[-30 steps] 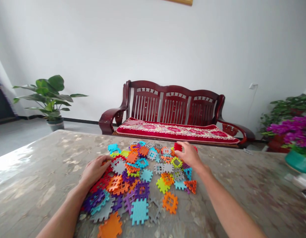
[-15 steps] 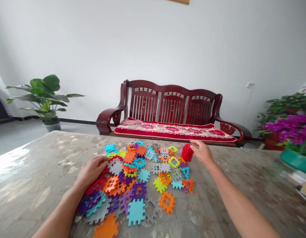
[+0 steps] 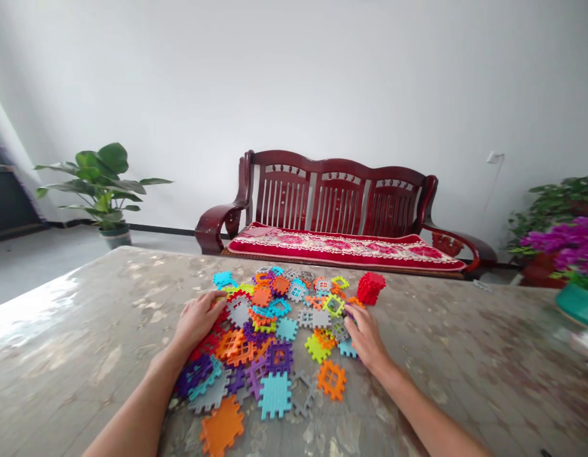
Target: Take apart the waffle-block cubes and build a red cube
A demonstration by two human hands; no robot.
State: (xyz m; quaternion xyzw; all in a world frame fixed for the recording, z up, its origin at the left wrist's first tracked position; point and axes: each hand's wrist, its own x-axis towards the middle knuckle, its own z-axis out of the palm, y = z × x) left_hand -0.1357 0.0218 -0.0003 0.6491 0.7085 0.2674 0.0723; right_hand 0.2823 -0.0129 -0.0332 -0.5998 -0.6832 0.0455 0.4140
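Note:
Flat notched plastic pieces in many colours lie in a loose pile on the table. My left hand [image 3: 202, 317] rests at the pile's left edge, over red pieces [image 3: 207, 346] and beside a grey one [image 3: 239, 310]; its fingertips are partly hidden. At the pile's right side, my right hand [image 3: 364, 330] reaches in next to a lime window piece [image 3: 333, 305]; whether it grips anything cannot be made out. A red stack [image 3: 371, 289] stands beyond my right hand, untouched. Nearer me lie an orange window piece [image 3: 331, 380], a light blue square [image 3: 275, 395] and an orange square [image 3: 222, 426].
The patterned table [image 3: 98, 355] extends to both sides. Behind it stands a dark red wooden bench [image 3: 336, 197] with a red floral cushion [image 3: 341, 247]. A potted plant [image 3: 101, 184] is at the left; purple flowers [image 3: 567, 244] in a teal pot [image 3: 577, 304] are at the right.
My right hand has left the red stack and moved toward me and left, into the pile's right side. My left hand stays at the left edge. The view has shifted slightly.

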